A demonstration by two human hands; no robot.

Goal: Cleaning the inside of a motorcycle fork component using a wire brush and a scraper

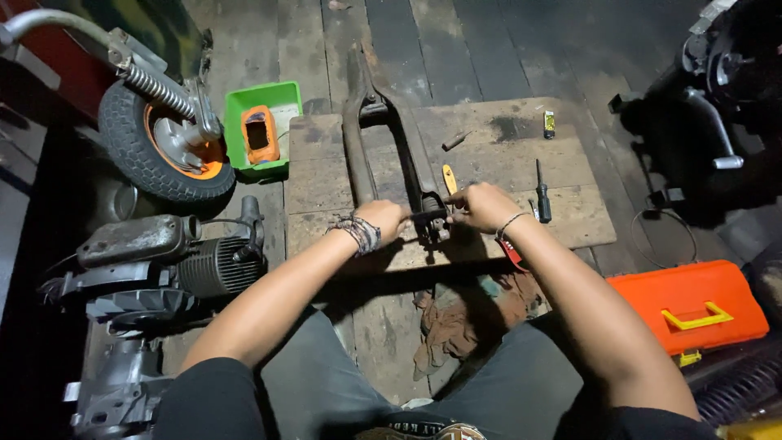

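Both of my hands are closed on the near end of a long, rusty brown metal fork-shaped frame part point(389, 147) that lies lengthwise on a worn wooden board point(505, 155) on the dark plank floor. My left hand point(381, 218), with a braided band at the wrist, grips the left arm of the part, fingers curled around it. My right hand point(482, 206) pinches the dark fitting at the part's near end, thumb and fingers pressed together on it.

Just beyond my right hand a yellow-handled tool point(449, 178) lies on the board, and a black-handled screwdriver point(542, 192) rests near it to the right. A small yellow-and-black object point(549, 124) sits at the board's far edge.

To my left stand a small black tyre with an orange hub and coil spring point(163, 143), a green plastic tray holding an orange item point(262, 129), and a grey finned engine point(163, 261). An orange plastic toolbox with a yellow handle point(692, 305) sits at my right. A brownish rag point(456, 322) lies between my knees.
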